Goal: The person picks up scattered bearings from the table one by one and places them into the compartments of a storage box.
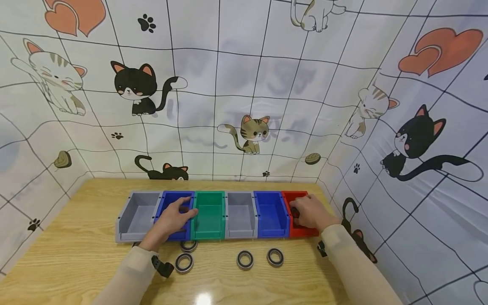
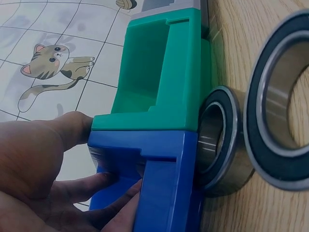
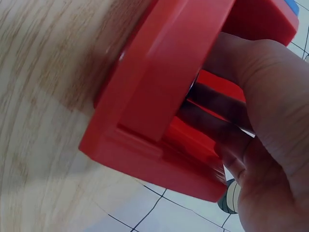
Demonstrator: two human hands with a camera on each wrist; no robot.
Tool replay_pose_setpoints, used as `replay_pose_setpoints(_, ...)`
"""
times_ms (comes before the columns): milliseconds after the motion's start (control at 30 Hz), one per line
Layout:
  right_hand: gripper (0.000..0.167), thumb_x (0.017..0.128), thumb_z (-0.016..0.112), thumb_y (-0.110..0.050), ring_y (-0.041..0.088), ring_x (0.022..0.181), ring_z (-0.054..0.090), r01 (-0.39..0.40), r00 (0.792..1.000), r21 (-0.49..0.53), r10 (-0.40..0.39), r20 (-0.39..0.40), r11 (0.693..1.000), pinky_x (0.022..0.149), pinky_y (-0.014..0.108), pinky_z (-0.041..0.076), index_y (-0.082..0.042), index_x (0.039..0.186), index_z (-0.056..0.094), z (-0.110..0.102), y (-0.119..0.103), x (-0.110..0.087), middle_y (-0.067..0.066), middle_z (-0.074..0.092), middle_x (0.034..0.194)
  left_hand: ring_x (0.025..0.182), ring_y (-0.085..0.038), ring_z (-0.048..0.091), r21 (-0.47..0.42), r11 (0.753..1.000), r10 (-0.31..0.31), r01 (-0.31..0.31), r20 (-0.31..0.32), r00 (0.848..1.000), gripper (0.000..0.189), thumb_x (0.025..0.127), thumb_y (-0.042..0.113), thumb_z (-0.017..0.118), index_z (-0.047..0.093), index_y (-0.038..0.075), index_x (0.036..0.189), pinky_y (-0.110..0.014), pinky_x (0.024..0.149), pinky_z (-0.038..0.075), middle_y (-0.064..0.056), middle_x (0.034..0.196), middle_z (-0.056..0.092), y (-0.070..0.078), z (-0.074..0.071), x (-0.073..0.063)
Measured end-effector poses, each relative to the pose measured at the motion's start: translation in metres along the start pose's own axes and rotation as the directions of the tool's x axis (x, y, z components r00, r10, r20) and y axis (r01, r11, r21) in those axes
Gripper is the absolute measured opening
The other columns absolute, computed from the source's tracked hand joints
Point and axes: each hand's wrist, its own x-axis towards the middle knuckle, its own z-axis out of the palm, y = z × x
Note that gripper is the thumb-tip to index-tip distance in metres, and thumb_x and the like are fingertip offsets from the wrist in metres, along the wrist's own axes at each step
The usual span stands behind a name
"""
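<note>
My left grip (image 1: 173, 219) is loose, reaching into the left blue bin (image 2: 166, 193); my right grip (image 1: 311, 212) is inside the red bin (image 3: 149, 87), and I cannot tell whether it pinches anything. Bearings (image 1: 245, 267) lie on the tabletop (image 1: 68, 254) before the bins: a low left sweep could scatter them, and working blind, I could snag and drag the red bin

Pale walls (image 1: 198, 97) with dark grid lines (image 1: 218, 42) rose behind the table (image 1: 65, 245) and at both sides, printed with cats (image 1: 135, 87), orange hearts (image 1: 465, 44) and paw prints (image 1: 146, 24). White glare (image 1: 203, 299) lit the table's light, grained wood.
</note>
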Motion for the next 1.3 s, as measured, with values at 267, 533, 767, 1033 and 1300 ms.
replay_pose_setpoints(267,0.022,0.096,0.095,-0.022,0.017,0.078,0.057,-0.004,1.0,-0.015,0.004,-0.002,1.0,0.118,0.068,0.056,-0.019,0.095,0.074,0.003,0.0,0.006,-0.007,0.059,0.076,0.146,-0.056,0.067,-0.026,1.0,0.003,-0.002,0.008,1.0,0.077,0.12,0.034,0.068,0.033,0.006,0.183,-0.058,0.103,0.071,-0.037,0.17,0.054,-0.002,-0.002,0.0)
replay_pose_setpoints(533,0.035,0.094,0.097,-0.022,0.029,0.11,0.077,0.006,0.996,0.031,-0.003,-0.091,0.999,0.116,0.065,0.061,-0.011,0.125,0.083,-0.001,-0.004,-0.003,0.007,0.083,0.11,0.144,-0.055,0.068,-0.031,1.0,-0.002,0.002,0.004,1.0,0.077,0.12,0.034,0.068,0.034,0.006,0.183,-0.057,0.103,0.072,-0.037,0.169,0.055,-0.001,-0.001,0.001)
replay_pose_setpoints(767,0.045,0.096,0.095,-0.014,0.037,0.121,0.08,0.0,0.989,0.092,0.013,-0.147,0.996,0.115,0.062,0.065,-0.005,0.138,0.081,-0.008,-0.008,-0.017,0.016,0.084,0.13,0.145,-0.056,0.067,-0.032,0.999,0.003,-0.003,0.006,1.0,0.077,0.12,0.034,0.067,0.033,0.006,0.183,-0.058,0.104,0.071,-0.038,0.17,0.053,0.0,0.0,0.0)
replay_pose_setpoints(1033,0.051,0.099,0.089,-0.008,0.041,0.132,0.076,-0.046,0.973,0.16,0.08,-0.214,0.986,0.114,0.062,0.066,-0.005,0.148,0.077,-0.01,-0.02,-0.034,0.019,0.076,0.145,0.142,-0.055,0.07,-0.028,0.999,0.028,-0.028,0.005,1.0,0.077,0.12,0.035,0.067,0.033,0.005,0.183,-0.058,0.102,0.072,-0.038,0.17,0.054,-0.003,0.002,0.0)
replay_pose_setpoints(1300,0.057,0.096,0.086,0.002,0.037,0.129,0.075,-0.018,0.921,0.174,0.084,-0.38,0.985,0.104,0.055,0.071,-0.009,0.151,0.076,-0.012,-0.041,-0.054,0.016,0.073,0.145,0.141,-0.055,0.071,-0.041,0.999,0.024,-0.023,0.009,1.0,0.076,0.12,0.034,0.067,0.034,0.005,0.183,-0.059,0.102,0.072,-0.038,0.17,0.054,-0.003,0.003,-0.001)
